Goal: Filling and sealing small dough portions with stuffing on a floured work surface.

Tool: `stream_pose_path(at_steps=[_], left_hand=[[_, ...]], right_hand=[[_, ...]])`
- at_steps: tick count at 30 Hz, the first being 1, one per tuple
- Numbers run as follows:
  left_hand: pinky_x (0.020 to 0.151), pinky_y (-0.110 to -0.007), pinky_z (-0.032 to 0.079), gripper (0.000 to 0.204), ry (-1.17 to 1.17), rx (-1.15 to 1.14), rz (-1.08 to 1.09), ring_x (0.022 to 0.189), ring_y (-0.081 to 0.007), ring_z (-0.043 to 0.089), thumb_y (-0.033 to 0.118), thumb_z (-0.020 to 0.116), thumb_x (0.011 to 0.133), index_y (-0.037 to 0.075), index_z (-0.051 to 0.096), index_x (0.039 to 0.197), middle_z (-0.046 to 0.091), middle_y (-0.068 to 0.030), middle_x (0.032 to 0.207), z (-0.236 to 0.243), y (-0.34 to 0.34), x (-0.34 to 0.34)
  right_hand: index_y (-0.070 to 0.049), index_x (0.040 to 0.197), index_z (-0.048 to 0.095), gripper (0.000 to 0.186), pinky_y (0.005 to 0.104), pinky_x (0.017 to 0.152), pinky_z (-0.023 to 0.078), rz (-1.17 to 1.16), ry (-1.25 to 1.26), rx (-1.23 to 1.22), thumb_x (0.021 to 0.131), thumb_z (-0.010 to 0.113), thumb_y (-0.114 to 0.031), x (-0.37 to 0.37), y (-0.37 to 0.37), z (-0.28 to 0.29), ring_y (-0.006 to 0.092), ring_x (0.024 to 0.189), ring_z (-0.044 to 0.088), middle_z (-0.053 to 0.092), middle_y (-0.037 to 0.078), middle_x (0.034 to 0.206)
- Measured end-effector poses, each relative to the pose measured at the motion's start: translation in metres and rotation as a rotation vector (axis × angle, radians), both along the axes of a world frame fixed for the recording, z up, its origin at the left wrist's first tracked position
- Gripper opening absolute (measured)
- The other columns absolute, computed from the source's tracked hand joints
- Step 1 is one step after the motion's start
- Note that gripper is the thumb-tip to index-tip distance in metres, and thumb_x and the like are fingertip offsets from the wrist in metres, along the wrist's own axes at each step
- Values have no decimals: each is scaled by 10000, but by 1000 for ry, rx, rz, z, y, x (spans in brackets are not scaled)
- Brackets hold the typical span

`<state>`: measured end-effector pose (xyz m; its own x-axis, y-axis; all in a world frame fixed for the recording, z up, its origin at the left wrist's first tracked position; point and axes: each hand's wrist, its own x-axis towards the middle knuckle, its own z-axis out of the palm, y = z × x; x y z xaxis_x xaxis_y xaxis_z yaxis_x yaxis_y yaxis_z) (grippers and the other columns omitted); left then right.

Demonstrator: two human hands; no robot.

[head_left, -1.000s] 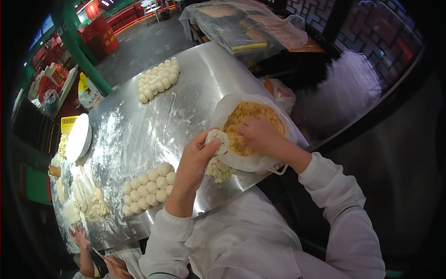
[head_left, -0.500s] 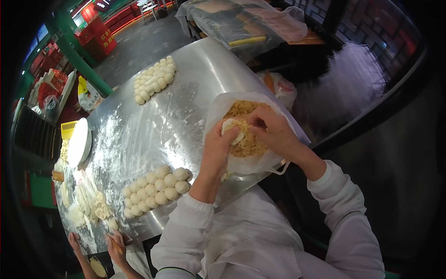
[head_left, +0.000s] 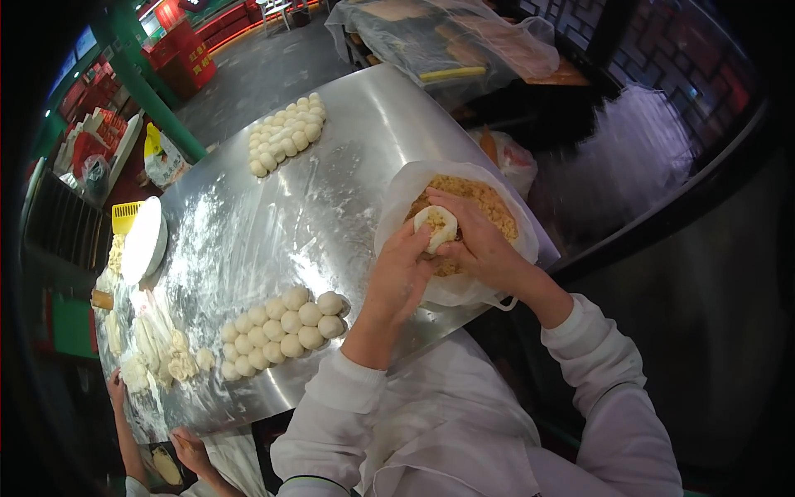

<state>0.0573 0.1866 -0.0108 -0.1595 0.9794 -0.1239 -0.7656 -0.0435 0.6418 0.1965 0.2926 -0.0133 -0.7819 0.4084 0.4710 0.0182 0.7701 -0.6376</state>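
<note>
Cupped in both hands is a small round dough wrapper (head_left: 424, 240) with crumbly yellowish filling in its middle. My left hand (head_left: 396, 277) curls around its near left side. On its right, my right hand (head_left: 484, 244) presses the rim with thumb and fingers. Directly beneath them lies a white bag (head_left: 396, 190) with its mouth spread wide, holding a heap of the same crumbly filling (head_left: 490, 201). To the left of my left forearm, several smooth dough balls (head_left: 291, 321) sit in close rows on the steel table (head_left: 348, 166).
Farther back stands another cluster of dough balls (head_left: 286, 137). A white basin (head_left: 145, 240), a yellow basket (head_left: 126, 217) and loose dough (head_left: 153, 344) occupy the floury left side. A co-worker's hand (head_left: 190, 450) is at the near left edge. A plastic-covered rack (head_left: 447, 41) stands beyond the table.
My right hand has come from the filling onto the wrapper, which both hands now hold. The filling has sunk into a rounder cup of dough. The co-worker's hands have moved apart, leaving a dough ball.
</note>
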Motion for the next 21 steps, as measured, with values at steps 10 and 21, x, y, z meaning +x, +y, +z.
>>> stream_pose_path(at_steps=[10, 21], left_hand=[[993, -313, 484, 367, 144, -41, -22, 1149, -152, 602, 101, 500, 1022, -31, 529, 1363, 609, -99, 1297, 6, -7, 8], [901, -320, 511, 308, 275, -65, 79, 1021, -160, 638, 134, 502, 1019, -43, 588, 1257, 666, -82, 1108, -9, -8, 7]], right_hand=[[2, 1262, 525, 300, 442, 1028, 440, -88, -18, -55, 985, 548, -113, -7, -13, 8, 371, 1191, 568, 582, 195, 1284], [-16, 1204, 535, 262, 456, 1020, 446, -50, 115, 1, 946, 570, -40, -7, -18, 0, 378, 1169, 581, 602, 184, 1262]])
